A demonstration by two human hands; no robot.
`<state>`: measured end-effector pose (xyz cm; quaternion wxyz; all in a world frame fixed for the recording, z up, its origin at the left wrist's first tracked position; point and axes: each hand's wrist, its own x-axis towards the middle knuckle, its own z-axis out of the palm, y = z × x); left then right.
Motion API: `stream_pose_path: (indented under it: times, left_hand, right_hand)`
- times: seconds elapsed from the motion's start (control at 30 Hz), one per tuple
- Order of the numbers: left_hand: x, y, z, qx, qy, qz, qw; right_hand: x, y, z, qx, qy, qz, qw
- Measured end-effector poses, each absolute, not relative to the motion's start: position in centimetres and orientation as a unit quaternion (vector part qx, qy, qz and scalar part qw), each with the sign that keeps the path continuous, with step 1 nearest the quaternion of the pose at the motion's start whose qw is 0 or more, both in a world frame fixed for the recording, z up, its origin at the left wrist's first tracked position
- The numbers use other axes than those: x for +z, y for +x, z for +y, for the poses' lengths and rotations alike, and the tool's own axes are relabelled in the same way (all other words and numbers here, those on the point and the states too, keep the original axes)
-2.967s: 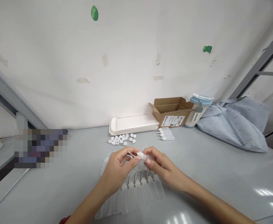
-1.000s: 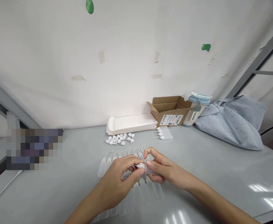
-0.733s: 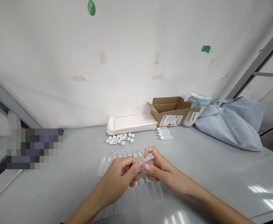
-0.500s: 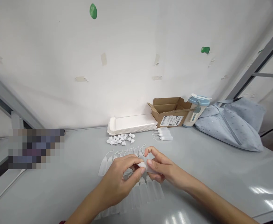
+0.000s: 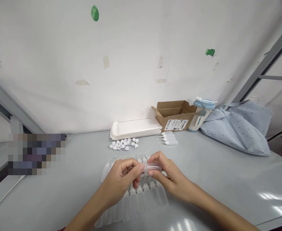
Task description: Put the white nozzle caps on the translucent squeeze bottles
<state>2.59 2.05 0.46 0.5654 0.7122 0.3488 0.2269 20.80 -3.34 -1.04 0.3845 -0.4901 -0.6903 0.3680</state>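
Observation:
A small translucent plastic squeeze bottle (image 5: 153,167) lies sideways between my hands, above the table. My right hand (image 5: 173,178) grips its body between thumb and fingers. At the other end, my left hand (image 5: 121,178) pinches the neck; those fingers hide the tip and whatever cap is on it. Below my hands lies a row of similar bottles (image 5: 147,197) with thin strap-like tails at their necks. Another row (image 5: 105,171) of them is partly covered by my left hand. Loose white pointed caps (image 5: 124,143) are scattered beyond my hands.
Behind the caps is a stack of white trays (image 5: 136,126). An open cardboard box (image 5: 177,120), a blue-lidded cup (image 5: 201,115) and a pale blue bag (image 5: 237,131) stand along the back right. Several capped bottles (image 5: 171,138) lie before the box. A blurred patch (image 5: 36,155) covers something at left.
The bottle has turned level, its body now showing plainly between my hands. My left fingers have closed over the white tip that showed before. My right hand has shifted its grip along the body.

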Motion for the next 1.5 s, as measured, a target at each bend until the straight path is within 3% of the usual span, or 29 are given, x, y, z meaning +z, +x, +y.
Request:
stream_pose_path:
  times: [0.23, 0.37, 0.53, 0.77, 1.0, 1.3, 1.5]
  left_hand:
    - [-0.1, 2.8, 1.4, 0.266, 0.824, 0.322, 0.382]
    - [0.1, 2.9, 1.5, 0.239, 0.793, 0.343, 0.443]
    - [0.0, 3.2, 1.6, 0.216, 0.721, 0.361, 0.551]
    - [0.1, 5.2, 1.2, 0.227, 0.746, 0.349, 0.520]
    - [0.8, 8.9, 3.6, 0.222, 0.705, 0.364, 0.566]
    - [-0.2, 12.4, 6.0, 0.155, 0.631, 0.370, 0.664]
    - [-0.7, 12.5, 6.5, 0.120, 0.630, 0.386, 0.663]
  right_hand:
    - [-1.1, 20.8, -2.8, 0.503, -0.456, -0.597, 0.427]
    - [-1.1, 20.6, -2.6, 0.544, -0.435, -0.565, 0.443]
    - [-0.8, 20.5, -2.9, 0.495, -0.453, -0.603, 0.432]
    - [-0.8, 22.1, -1.8, 0.504, -0.488, -0.559, 0.443]
    - [0.3, 26.3, -0.6, 0.301, -0.558, -0.655, 0.411]
    - [0.3, 30.7, -0.2, 0.227, -0.598, -0.701, 0.316]
    - [-0.4, 31.4, 0.2, 0.159, -0.658, -0.697, 0.235]
